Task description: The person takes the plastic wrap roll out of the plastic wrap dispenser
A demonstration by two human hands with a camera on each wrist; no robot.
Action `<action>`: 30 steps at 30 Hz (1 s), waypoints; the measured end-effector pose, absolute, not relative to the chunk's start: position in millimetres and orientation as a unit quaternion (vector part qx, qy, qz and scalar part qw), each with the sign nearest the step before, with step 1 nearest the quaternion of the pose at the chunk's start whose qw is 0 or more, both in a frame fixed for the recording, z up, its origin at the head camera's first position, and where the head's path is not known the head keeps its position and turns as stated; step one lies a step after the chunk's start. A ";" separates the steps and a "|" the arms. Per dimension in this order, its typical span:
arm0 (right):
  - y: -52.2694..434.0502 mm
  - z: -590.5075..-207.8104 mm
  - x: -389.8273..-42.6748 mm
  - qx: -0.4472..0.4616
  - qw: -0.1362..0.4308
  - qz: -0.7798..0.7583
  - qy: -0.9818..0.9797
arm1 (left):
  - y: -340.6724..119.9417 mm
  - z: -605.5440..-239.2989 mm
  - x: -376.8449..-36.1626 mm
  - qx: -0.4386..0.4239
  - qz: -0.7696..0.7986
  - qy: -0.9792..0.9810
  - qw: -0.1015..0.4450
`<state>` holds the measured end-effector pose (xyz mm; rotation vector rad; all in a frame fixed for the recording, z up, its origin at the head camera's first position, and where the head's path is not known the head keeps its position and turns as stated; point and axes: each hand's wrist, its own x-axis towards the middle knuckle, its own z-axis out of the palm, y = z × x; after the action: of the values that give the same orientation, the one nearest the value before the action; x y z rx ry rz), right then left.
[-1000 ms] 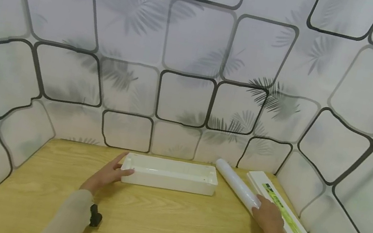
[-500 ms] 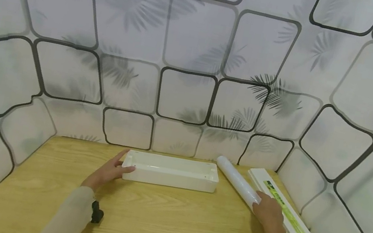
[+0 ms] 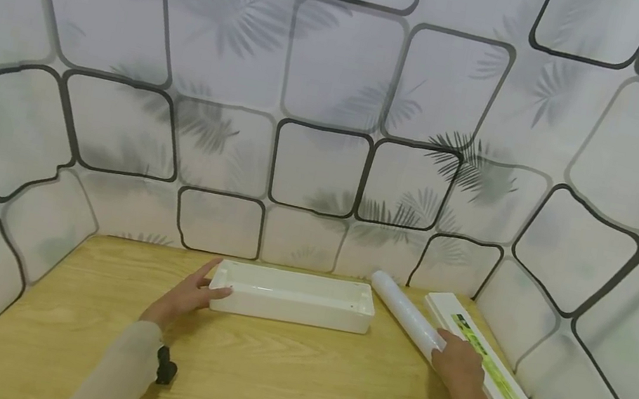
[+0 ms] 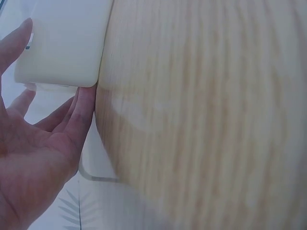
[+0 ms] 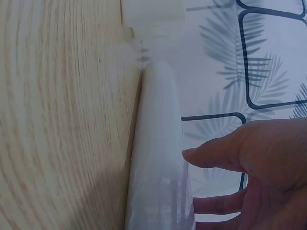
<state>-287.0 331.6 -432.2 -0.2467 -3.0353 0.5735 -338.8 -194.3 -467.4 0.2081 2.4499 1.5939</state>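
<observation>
A long white open-topped plastic box point(image 3: 290, 310) sits toward the back of the wooden table. My left hand point(image 3: 189, 298) holds its left end, thumb on the front wall and the other fingers around the end; the left wrist view shows fingertips against the box point(image 4: 67, 43). To the box's right, a glossy pale roll of plastic wrap point(image 3: 405, 314) lies slantwise. My right hand point(image 3: 461, 373) grips its near end, which the hand hides. In the right wrist view, the thumb is at the side of the roll point(image 5: 158, 143), with fingers passing beside and below it.
A long white lid point(image 3: 492, 383) with a green label lies slantwise at the right, beside my right hand. Patterned wall covering point(image 3: 318, 171) rises behind and on both sides of the wooden table point(image 3: 288, 379).
</observation>
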 end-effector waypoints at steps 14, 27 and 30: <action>310.5 -435.0 -291.9 -0.038 0.084 0.191 -0.977 | -198.9 -468.3 -341.2 0.085 0.520 0.846 0.081; 256.9 -425.9 -307.6 0.017 0.102 0.192 -0.976 | -194.3 -449.0 -337.1 0.112 0.416 0.899 0.071; 243.9 -423.6 -312.8 0.034 0.112 0.186 -0.976 | -190.7 -439.7 -334.5 0.128 0.391 0.909 0.061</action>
<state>-312.8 243.9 -423.6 0.1012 -2.8631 0.5451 -334.5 -190.7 -439.7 0.3876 2.7519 1.1825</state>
